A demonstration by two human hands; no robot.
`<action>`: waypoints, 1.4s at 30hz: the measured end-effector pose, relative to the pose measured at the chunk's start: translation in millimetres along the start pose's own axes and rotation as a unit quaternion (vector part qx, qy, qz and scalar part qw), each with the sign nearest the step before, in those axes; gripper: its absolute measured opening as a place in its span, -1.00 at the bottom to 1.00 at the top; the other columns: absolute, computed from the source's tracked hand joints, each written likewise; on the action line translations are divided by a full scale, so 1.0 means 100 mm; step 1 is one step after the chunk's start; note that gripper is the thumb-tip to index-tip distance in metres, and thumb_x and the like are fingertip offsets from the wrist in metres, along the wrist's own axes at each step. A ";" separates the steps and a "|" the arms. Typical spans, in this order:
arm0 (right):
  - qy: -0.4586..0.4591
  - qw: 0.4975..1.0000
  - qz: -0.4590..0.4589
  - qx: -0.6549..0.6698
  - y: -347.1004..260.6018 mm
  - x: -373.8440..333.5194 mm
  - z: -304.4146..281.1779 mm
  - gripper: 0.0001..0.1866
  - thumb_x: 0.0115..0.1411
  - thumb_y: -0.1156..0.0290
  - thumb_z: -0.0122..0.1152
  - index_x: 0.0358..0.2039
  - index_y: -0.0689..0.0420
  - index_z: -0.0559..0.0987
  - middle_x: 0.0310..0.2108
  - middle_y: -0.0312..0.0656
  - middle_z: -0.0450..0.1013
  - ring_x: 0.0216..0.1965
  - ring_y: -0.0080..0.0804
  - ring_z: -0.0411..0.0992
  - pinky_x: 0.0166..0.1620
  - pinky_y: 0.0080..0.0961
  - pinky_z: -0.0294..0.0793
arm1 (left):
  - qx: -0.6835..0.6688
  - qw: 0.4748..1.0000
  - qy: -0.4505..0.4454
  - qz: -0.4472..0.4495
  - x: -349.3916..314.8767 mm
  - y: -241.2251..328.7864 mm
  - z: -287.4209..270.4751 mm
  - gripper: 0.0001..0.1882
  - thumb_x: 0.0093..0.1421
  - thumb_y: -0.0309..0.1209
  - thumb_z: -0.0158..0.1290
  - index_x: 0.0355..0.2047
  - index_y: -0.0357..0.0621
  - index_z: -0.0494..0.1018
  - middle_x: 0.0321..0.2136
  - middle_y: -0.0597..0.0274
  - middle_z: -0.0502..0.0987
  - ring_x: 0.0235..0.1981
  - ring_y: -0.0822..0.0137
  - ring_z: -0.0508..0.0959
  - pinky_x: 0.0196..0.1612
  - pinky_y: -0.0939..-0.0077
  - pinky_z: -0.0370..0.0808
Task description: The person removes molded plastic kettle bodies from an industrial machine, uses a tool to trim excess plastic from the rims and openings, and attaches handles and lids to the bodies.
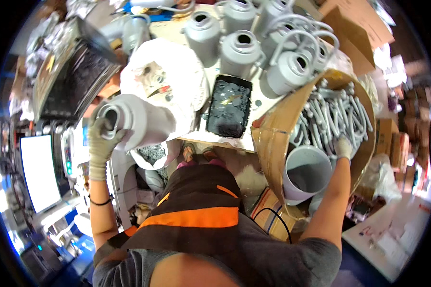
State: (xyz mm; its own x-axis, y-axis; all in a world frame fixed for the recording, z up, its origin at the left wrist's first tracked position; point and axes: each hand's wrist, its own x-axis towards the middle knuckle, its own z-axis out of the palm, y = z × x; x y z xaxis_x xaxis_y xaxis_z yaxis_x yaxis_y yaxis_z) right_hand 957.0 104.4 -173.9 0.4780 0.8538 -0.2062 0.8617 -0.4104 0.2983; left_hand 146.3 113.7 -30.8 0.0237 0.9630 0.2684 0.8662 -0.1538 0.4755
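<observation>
My left hand, in a pale work glove, grips a grey plastic jug body by its neck. The jug body lies tilted on its side at the left, with its opening toward my fingers. On the right, my gloved right hand reaches into a large cardboard box. It rests among many loose grey curved plastic handles; its fingers are mostly hidden by them. Beside that hand, in the near part of the box, stands a grey open-topped cylindrical container.
Several grey jugs, some with handles, stand at the table's far side. A black tray of dark flakes sits mid-table, beside a white bag. Below the table is a bag of grey scraps. A lit screen is at left.
</observation>
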 end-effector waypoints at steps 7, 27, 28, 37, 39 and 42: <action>0.131 0.991 -0.027 0.015 -0.72 -0.27 -1.84 -0.60 0.26 0.18 -0.05 0.10 -0.04 0.39 -0.15 0.08 0.48 -0.17 0.07 0.47 -0.10 -0.12 0.43 | -0.015 0.997 0.059 0.047 0.06 0.34 -0.01 -0.58 -0.28 -0.28 0.38 -0.46 -0.22 0.46 -0.03 -0.05 0.43 -0.07 0.00 0.49 -0.04 0.25 0.46; 0.134 0.580 -0.410 0.691 -5.66 -2.37 -2.59 -0.62 0.22 0.21 0.14 -0.08 0.23 0.44 -0.47 -0.30 0.41 -0.50 -0.51 0.38 -0.45 -0.55 0.40 | -0.118 0.986 0.093 0.076 -0.36 -0.53 -0.35 -0.24 -0.27 -0.36 0.32 0.05 -0.11 0.35 0.10 -0.07 0.30 0.07 -0.09 0.39 0.08 0.14 0.37; 0.073 0.567 -0.340 0.747 -5.76 -2.34 -2.87 -0.64 0.23 0.18 0.14 -0.13 0.22 0.46 -0.53 -0.35 0.38 -0.58 -0.59 0.33 -0.54 -0.61 0.35 | -0.137 0.982 0.096 0.084 -0.43 -0.62 -0.28 -0.22 -0.27 -0.37 0.32 0.06 -0.09 0.33 0.09 -0.07 0.31 0.09 -0.08 0.38 0.09 0.15 0.37; -0.212 0.500 -0.238 0.805 -6.26 -2.15 -2.63 -0.71 0.23 0.20 0.15 -0.19 0.15 0.48 -0.66 -0.44 0.23 -0.72 -0.72 0.13 -0.69 -0.72 0.14 | -0.161 0.972 0.149 0.082 -0.37 -0.66 -0.12 -0.39 -0.24 -0.26 0.32 -0.11 -0.11 0.44 -0.07 -0.02 0.45 -0.09 -0.02 0.51 -0.07 0.19 0.48; -0.242 0.493 -0.242 0.800 -6.31 -2.10 -2.61 -0.71 0.23 0.20 0.15 -0.18 0.15 0.48 -0.65 -0.44 0.23 -0.73 -0.72 0.13 -0.69 -0.71 0.14 | -0.176 0.971 0.137 0.085 -0.38 -0.69 -0.09 -0.39 -0.15 -0.28 0.30 -0.05 -0.11 0.39 -0.01 -0.10 0.39 -0.03 -0.07 0.48 -0.01 0.15 0.45; -0.288 0.505 -0.226 0.782 -6.42 -2.00 -2.59 -0.67 0.20 0.16 0.18 -0.17 0.14 0.49 -0.66 -0.43 0.22 -0.75 -0.71 0.11 -0.71 -0.69 0.12 | -0.174 0.974 0.120 0.078 -0.35 -0.61 -0.06 -0.43 -0.08 -0.29 0.27 -0.04 -0.12 0.37 0.01 -0.14 0.37 -0.01 -0.11 0.47 0.01 0.12 0.44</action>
State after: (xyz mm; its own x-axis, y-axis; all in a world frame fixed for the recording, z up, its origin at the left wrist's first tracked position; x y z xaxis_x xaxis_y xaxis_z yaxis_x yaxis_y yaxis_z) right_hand 264.2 280.3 -82.9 -0.2455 0.9238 -0.2939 -0.2294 -0.3499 -0.9083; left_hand 89.4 87.9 -63.9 -0.0120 0.8489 0.5284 0.6381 -0.4004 0.6576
